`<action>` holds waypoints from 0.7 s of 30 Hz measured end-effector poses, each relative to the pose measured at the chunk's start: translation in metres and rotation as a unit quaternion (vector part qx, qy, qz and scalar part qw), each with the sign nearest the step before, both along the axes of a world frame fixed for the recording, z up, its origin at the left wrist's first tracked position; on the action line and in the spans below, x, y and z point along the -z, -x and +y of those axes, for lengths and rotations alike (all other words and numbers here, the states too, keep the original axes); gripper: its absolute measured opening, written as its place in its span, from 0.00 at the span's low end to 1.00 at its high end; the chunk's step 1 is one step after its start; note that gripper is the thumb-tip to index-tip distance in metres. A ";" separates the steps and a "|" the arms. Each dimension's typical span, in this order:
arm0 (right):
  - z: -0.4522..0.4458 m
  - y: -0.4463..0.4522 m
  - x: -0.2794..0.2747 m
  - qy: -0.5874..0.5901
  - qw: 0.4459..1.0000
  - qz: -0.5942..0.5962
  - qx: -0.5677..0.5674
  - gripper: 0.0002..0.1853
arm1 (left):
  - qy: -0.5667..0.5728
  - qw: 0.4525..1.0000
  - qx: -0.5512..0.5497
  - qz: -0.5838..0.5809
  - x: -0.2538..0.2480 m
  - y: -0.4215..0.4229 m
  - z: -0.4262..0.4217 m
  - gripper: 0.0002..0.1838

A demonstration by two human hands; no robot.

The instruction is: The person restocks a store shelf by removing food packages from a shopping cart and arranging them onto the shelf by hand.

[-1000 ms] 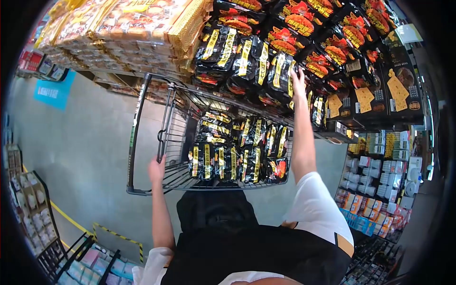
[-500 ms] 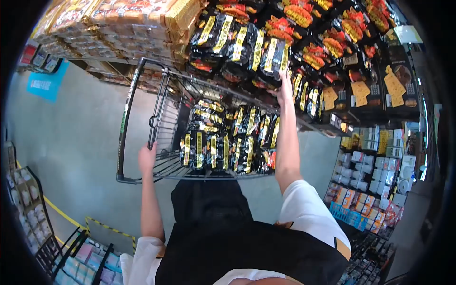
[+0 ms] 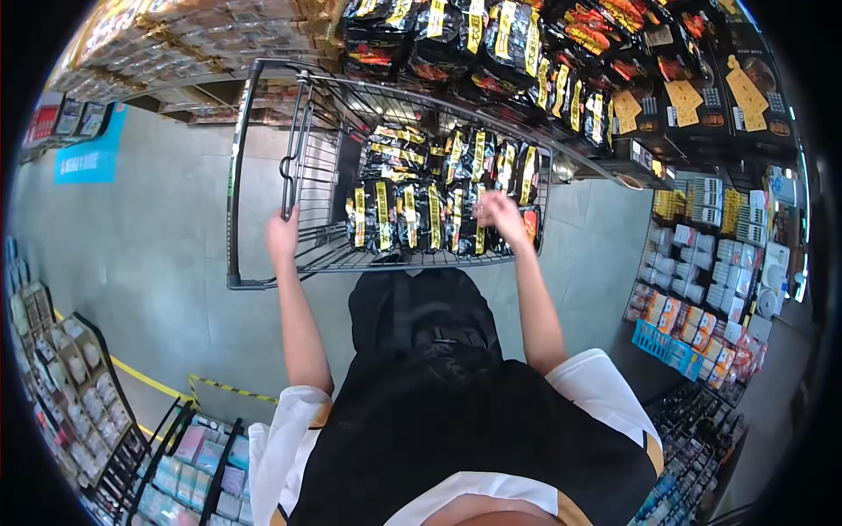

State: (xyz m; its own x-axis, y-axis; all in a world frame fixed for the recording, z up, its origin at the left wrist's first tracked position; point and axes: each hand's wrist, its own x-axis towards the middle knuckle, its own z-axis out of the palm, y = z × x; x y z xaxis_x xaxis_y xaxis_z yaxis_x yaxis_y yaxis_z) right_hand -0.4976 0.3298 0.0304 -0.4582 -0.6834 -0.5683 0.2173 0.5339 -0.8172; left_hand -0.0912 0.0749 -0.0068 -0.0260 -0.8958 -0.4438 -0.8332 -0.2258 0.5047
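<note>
A wire shopping cart (image 3: pixel 412 261) stands in front of me with several black and yellow packets (image 3: pixel 419 215) lying in rows inside it. My left hand (image 3: pixel 282 237) is closed around the folding wire frame at the cart's left end. Over the packets at the right side of the cart is my right hand (image 3: pixel 503 215), its fingers curled and slightly blurred; whether they touch a packet is hard to make out. More black packets (image 3: pixel 513 39) are stacked on the display just beyond the cart.
Clear-wrapped goods (image 3: pixel 167 66) are piled at the upper left. Black boxes with cracker pictures (image 3: pixel 745 96) stand at the upper right. Shelves of goods (image 3: pixel 693 280) are on the right, with racks (image 3: pixel 88 386) at the lower left. A blue floor sign (image 3: pixel 88 162) lies left.
My right hand has come down from the stacked packets on the display to above those in the cart. The view has shifted. My left hand stays on the cart's wire frame.
</note>
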 end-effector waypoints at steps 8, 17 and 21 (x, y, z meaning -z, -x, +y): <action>0.130 -0.094 0.032 -0.139 0.984 -0.111 -0.022 0.10 | 0.012 1.000 -0.007 -0.011 0.001 0.001 0.000 0.26; 0.211 -0.073 0.044 -0.102 0.989 -0.072 0.073 0.09 | 0.024 0.999 0.009 0.022 0.006 -0.005 -0.004 0.25; 0.265 -0.051 0.042 -0.095 0.989 -0.048 0.104 0.08 | 0.238 0.968 0.083 -0.011 -0.003 -0.008 0.016 0.30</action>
State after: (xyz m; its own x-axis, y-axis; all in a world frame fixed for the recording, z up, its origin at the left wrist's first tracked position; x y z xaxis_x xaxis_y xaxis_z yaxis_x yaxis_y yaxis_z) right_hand -0.4461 0.5947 -0.0116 -0.5158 -0.4571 -0.7245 0.4098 0.6110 -0.6773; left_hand -0.0836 0.0907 -0.0041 -0.1817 -0.9832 0.0150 -0.8500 0.1647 0.5004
